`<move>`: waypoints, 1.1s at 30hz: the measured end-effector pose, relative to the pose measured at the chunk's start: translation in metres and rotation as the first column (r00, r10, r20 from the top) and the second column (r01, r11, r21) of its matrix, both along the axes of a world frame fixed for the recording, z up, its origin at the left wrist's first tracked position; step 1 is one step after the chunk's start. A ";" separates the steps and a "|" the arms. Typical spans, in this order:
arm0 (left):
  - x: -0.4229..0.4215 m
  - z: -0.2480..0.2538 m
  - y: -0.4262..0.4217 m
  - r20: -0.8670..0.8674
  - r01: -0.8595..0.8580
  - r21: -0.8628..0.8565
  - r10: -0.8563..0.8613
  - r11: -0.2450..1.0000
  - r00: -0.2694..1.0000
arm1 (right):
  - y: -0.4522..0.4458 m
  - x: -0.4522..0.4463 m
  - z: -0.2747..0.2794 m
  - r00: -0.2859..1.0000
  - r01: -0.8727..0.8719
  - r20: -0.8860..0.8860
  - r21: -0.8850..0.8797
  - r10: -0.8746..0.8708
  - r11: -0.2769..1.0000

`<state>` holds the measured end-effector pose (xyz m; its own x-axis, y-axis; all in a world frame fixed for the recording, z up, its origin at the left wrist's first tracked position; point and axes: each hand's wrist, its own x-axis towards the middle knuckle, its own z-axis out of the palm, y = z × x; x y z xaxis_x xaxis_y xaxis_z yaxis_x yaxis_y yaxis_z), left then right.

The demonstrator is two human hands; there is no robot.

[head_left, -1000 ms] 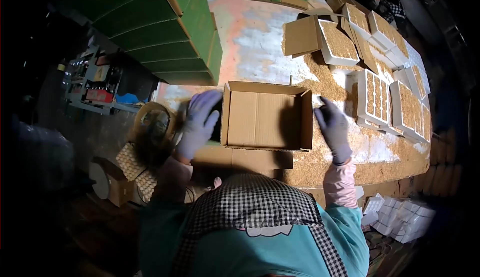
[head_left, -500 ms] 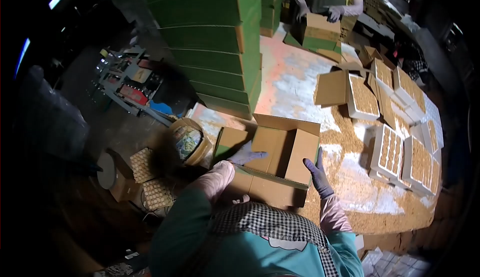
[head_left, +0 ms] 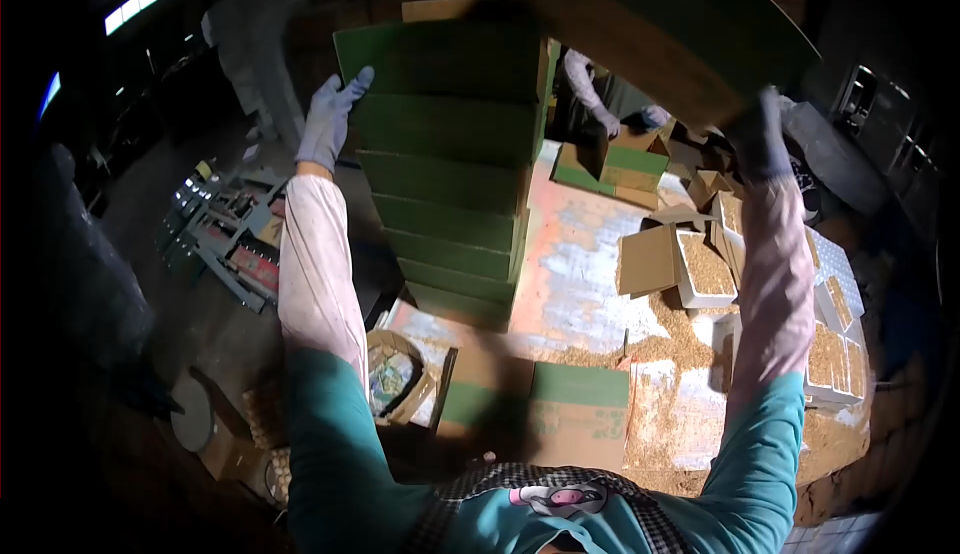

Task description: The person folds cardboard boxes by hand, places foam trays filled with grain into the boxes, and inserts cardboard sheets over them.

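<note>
A green-and-brown cardboard box (head_left: pixel 660 39) is raised high at the upper right, tilted and near the camera. My right hand (head_left: pixel 765 139), gloved and blurred, holds its right end; the fingers are partly hidden. My left hand (head_left: pixel 337 119), in a pale glove, is at the upper left edge of a tall stack of green boxes (head_left: pixel 445 169), its fingers apart. I cannot tell whether it presses on the stack. Below my arms, flattened green-and-brown cardboard (head_left: pixel 575 409) lies on the table's near side.
White trays filled with brown granules (head_left: pixel 707 269) stand on the right of the granule-strewn table (head_left: pixel 575 244). Across it, a co-worker's gloved hands (head_left: pixel 607 122) are at another box (head_left: pixel 635 164). A round container (head_left: pixel 400 379) stands left of the cardboard.
The open box between my hands has gone from the near table, and a box is now held up at the upper right. Both arms have risen; my left hand has moved to the stack.
</note>
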<state>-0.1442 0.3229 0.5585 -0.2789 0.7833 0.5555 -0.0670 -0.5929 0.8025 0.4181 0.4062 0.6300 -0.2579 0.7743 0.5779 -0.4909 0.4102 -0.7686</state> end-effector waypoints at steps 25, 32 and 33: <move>-0.014 -0.017 0.003 -0.464 -0.263 0.873 0.865 0.411 -0.189 | -0.080 -0.274 -0.463 0.696 -0.682 -0.695 -0.718 -0.178 0.138; -0.088 -0.010 0.102 -0.534 -0.298 0.828 0.830 0.475 -0.162 | -0.015 -0.319 -0.488 0.792 -0.522 -0.584 -0.799 -0.177 0.299; -0.109 -0.008 0.121 -0.529 -0.274 0.835 0.834 0.478 -0.158 | -0.007 -0.327 -0.490 0.793 -0.495 -0.576 -0.799 -0.199 0.340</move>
<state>-0.2532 0.4440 0.5501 0.3566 0.2953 0.8864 0.9343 -0.1172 -0.3368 0.0910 0.3995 0.1402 -0.3830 0.8458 -0.3714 -0.8650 -0.4695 -0.1772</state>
